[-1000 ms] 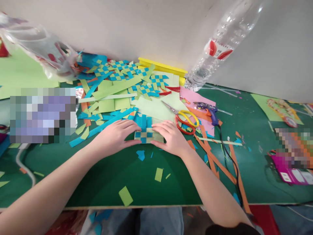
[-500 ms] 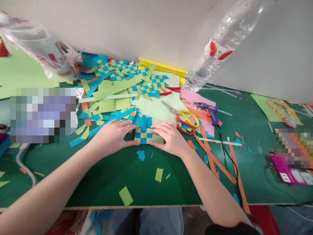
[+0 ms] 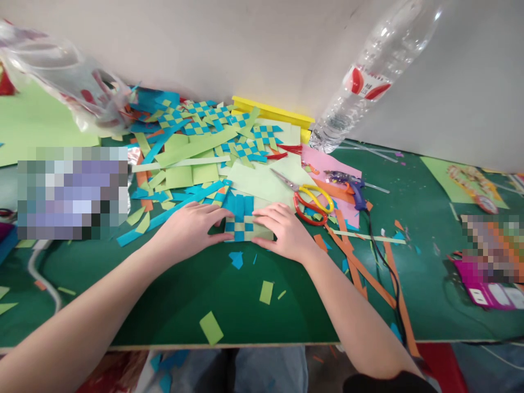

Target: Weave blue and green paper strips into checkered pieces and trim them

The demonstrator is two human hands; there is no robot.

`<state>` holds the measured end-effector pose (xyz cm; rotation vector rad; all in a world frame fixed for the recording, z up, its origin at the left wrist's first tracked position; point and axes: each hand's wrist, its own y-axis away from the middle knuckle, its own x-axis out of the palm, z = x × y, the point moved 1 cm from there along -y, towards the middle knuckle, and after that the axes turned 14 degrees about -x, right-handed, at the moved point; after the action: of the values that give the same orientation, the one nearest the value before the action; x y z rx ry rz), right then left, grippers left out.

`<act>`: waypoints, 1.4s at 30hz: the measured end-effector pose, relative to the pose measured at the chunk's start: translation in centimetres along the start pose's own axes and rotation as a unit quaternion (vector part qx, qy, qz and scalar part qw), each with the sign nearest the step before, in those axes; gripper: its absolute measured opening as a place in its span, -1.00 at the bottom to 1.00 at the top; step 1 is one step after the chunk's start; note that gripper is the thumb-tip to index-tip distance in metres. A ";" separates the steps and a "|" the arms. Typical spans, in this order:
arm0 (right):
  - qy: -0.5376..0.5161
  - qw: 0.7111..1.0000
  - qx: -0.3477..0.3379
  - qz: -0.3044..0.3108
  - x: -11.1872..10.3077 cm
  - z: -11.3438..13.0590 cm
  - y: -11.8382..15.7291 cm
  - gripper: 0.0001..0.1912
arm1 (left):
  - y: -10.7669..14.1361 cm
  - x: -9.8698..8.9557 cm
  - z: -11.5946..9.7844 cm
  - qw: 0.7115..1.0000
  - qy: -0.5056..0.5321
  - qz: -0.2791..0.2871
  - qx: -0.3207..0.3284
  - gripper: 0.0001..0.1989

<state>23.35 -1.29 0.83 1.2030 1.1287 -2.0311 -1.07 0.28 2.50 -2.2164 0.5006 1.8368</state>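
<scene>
A small piece of woven paper in blue and pale green checks lies flat on the table in front of me, with blue strip ends pointing away from me. My left hand holds its left edge, thumb at the near corner and fingers farther up. Along the right side, my right hand presses on the green strip ends with its fingertips and thumb. Both hands are curved, and their lower fingers are partly hidden. Just right of my right hand lie scissors with one yellow and one red handle.
Behind my hands is a pile of woven checks and green paper strips. A purple glue gun, a tall plastic bottle and orange strips are on the right. A bagged cup stands at left; paper scraps lie in front.
The blue strip ends at the top of the weave sit closer side by side. My hands stay almost still at its two edges.
</scene>
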 end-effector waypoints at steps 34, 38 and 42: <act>0.022 1.000 0.003 -0.018 -0.1 0.4 -0.3 -0.57 | 0.4 -0.9 -0.8 0.996 0.042 -0.078 -0.013 -0.52; 0.032 0.999 -0.002 -0.018 -0.3 0.6 -0.4 -0.59 | 0.3 -0.3 -1.0 0.991 0.037 -0.104 0.080 -0.56; 0.026 1.000 -0.012 -0.012 -0.2 0.6 -0.3 -0.58 | 0.3 -0.1 -0.8 0.993 0.014 -0.085 0.085 -0.46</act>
<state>22.88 -1.65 1.29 1.2438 1.1944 -2.0086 -0.45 -0.28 2.75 -2.1031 0.4399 1.6170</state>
